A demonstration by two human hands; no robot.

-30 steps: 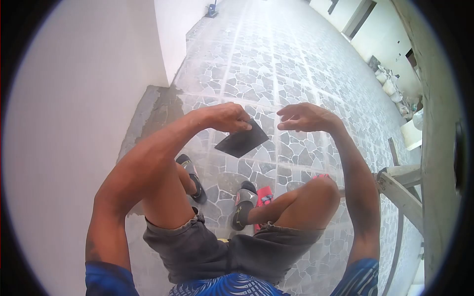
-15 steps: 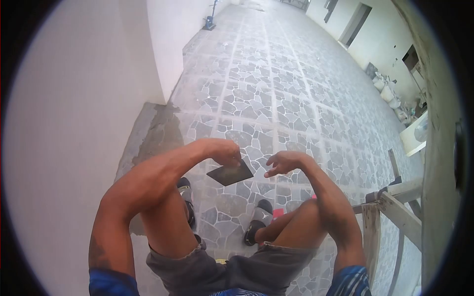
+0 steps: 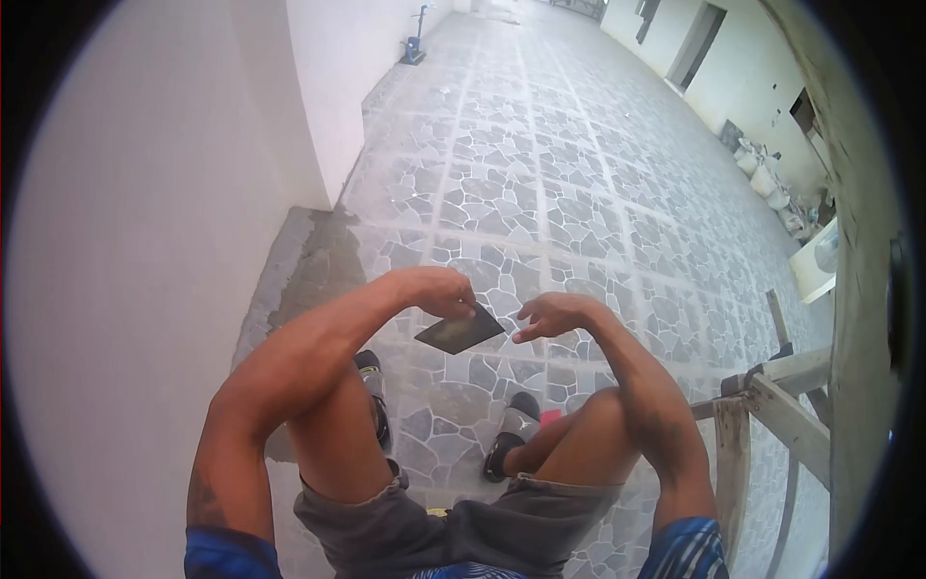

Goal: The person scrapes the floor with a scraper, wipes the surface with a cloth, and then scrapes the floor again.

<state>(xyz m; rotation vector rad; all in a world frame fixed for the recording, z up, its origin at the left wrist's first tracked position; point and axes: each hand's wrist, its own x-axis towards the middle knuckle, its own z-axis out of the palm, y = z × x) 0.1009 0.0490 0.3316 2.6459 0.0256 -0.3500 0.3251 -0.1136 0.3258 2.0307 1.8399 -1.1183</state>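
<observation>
In the head view my left hand [image 3: 444, 292] grips a thin, dark, flat four-cornered plate [image 3: 461, 332] by its upper edge, thumb on the near face. The plate hangs tilted over the stone-patterned floor [image 3: 453, 396], its right corner pointing toward my other hand. A pale greenish smear marks its face. My right hand [image 3: 552, 317] hovers just right of that corner, fingers bent and apart, with nothing in them. Below, my sandalled feet stand on either side of the floor under the plate.
A white wall [image 3: 145, 241] runs along my left, with a damp cement strip [image 3: 323, 261] at its foot. Wooden framing [image 3: 786, 425] stands close on the right. Bags [image 3: 767, 183] lie along the far right wall; a blue tool [image 3: 413, 48] stands far ahead.
The view has shifted slightly, so the surroundings sit a little to the right. The plate appears slightly higher and more to the right, still in my left hand. My right hand has barely moved.
</observation>
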